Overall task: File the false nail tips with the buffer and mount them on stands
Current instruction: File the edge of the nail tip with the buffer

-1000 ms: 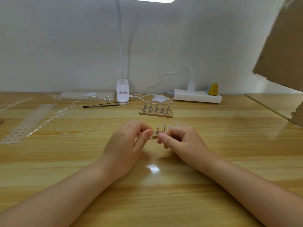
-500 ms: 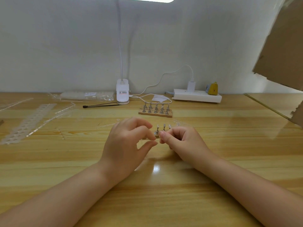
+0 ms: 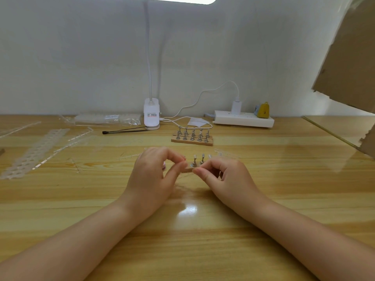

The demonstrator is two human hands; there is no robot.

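- The left hand rests on the wooden table with its fingers curled; thumb and forefinger close together at the left end of a small wooden base, but whether they grip the base or something tiny cannot be told.
- The right hand sits just right of it, fingers curled and its forefinger and thumb pinched together at the near edge of that base; what they hold is too small to see.
- On the base between the two hands stand metal nail stands, upright, some topped with pale nail tips.
- A second wooden base with two rows of stands lies farther back, well apart from both hands.
- Behind it stand a white clip lamp and a white power strip.
- Clear plastic strips lie at the left.
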